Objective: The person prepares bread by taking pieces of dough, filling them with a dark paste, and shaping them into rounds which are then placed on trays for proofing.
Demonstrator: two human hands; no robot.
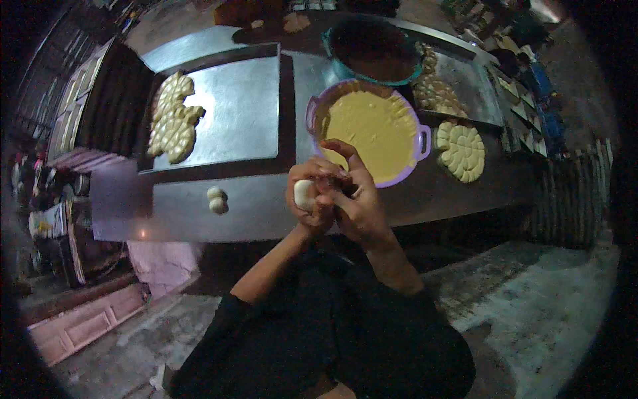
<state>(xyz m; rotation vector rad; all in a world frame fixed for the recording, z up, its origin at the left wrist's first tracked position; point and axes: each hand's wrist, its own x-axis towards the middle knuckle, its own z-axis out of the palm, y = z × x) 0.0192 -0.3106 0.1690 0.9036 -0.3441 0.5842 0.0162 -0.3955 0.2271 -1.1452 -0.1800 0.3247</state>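
Observation:
Close together above the table's near edge, my two hands meet around a piece of pale dough (304, 195). My left hand (300, 211) is closed round it, with a smooth white bulge showing between the fingers. From the right, my right hand (362, 206) presses in with curled fingers, one finger raised and bent over the top. The dough's right side is hidden by the fingers. Just beyond them stands a purple basin (423, 145) of soft yellow dough (372, 126). To the left, two small dough balls (216, 199) lie touching on the table.
A metal tray (239, 113) at left holds joined dough pieces (174, 126) along its left side. Behind the basin is a dark teal-rimmed tub (375, 50). Right of the basin lies a scored dough round (461, 151); another tray (465, 73) with small dough pieces is farther back.

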